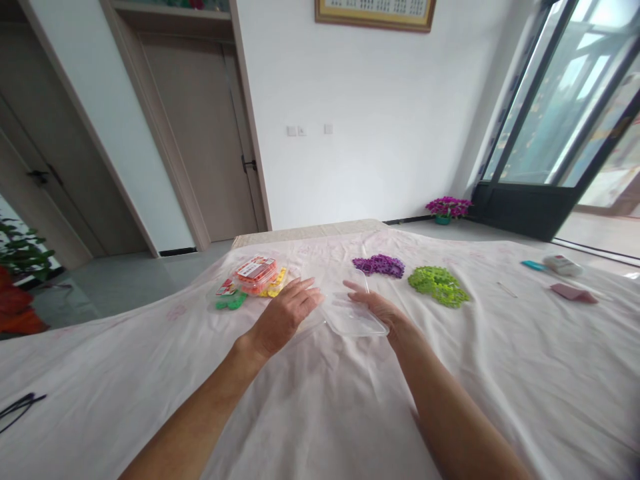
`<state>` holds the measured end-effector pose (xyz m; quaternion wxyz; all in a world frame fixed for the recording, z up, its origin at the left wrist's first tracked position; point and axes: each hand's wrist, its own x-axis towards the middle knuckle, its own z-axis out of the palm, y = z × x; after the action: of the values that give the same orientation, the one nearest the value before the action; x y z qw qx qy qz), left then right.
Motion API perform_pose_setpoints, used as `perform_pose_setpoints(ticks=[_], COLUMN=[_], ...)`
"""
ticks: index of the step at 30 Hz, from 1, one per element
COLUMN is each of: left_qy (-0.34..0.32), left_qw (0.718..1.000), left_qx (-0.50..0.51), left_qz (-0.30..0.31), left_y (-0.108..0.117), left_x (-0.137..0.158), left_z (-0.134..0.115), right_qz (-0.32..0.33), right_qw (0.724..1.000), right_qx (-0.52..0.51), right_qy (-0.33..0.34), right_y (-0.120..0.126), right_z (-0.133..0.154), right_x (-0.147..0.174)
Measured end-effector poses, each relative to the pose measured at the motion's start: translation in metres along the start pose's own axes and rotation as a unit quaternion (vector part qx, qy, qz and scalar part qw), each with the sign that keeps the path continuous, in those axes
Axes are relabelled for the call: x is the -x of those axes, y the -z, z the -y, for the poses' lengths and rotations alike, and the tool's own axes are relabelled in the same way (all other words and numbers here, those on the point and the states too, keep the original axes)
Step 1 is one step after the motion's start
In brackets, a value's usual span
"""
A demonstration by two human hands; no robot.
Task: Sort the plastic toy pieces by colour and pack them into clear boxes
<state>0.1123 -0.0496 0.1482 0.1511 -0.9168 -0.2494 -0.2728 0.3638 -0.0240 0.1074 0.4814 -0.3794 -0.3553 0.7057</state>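
A clear plastic clamshell box [357,328] lies opened out on the cloth between my hands. My left hand [293,308] is over its left half, fingers stretched out together and nothing visible in them. At the right rim, my right hand [375,307] reaches across the box with its fingers extended and apart; whether it touches the rim is hard to tell. Behind the box sits a heap of purple pieces [380,265], and to its right a heap of lime-green pieces [438,287]. Left of my left hand, a clear box of orange-red pieces [257,273] rests on packs with yellow pieces [274,285] and green pieces [231,301].
A pale, wrinkled cloth [300,413] covers the table. On the right lie a folded pink item [573,293], a white bundle [563,265], a teal item [533,265] and a thin stick-like item [507,289]. A black cord [21,405] is at the left edge.
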Motion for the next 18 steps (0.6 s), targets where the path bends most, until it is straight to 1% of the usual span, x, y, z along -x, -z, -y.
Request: perform_pose_setpoints(ticks=[2,4,6,8,10,12,13,15,18], left_qy=[0.016,0.066,0.16,0.294,0.4,0.475,0.495,0.513,0.536], left_qw=[1.0,0.997,0.985,0.953,0.916,0.879,0.867,0.85,0.822], left_qx=[0.003,0.001,-0.008,-0.024,-0.024,-0.014,0.0,0.05,0.132], left_qz=[-0.004,-0.026,-0.061,-0.071,-0.023,0.034,0.061,0.108,0.144], left_y=[0.001,0.004,0.007,0.009,0.008,0.004,0.0,-0.009,-0.023], left_x=[0.003,0.013,0.029,0.049,0.066,0.076,0.079,0.08,0.08], left_z=[0.001,0.004,0.01,0.017,0.024,0.03,0.033,0.037,0.042], right_qz=[-0.008,-0.023,-0.053,-0.09,-0.122,-0.138,-0.138,-0.131,-0.134], right_qw=[1.0,1.0,0.998,0.995,0.991,0.989,0.988,0.989,0.988], right_qx=[0.005,-0.002,-0.016,-0.029,-0.038,-0.048,-0.05,-0.052,-0.053], right_qy=[-0.012,-0.009,0.008,0.024,0.033,0.039,0.043,0.054,0.051], right_y=[0.004,0.014,0.03,0.046,0.06,0.068,0.069,0.069,0.064], right_z=[-0.006,-0.012,-0.016,-0.02,-0.024,-0.027,-0.028,-0.028,-0.027], right_x=[-0.004,-0.008,-0.012,-0.015,-0.017,-0.019,-0.019,-0.018,-0.014])
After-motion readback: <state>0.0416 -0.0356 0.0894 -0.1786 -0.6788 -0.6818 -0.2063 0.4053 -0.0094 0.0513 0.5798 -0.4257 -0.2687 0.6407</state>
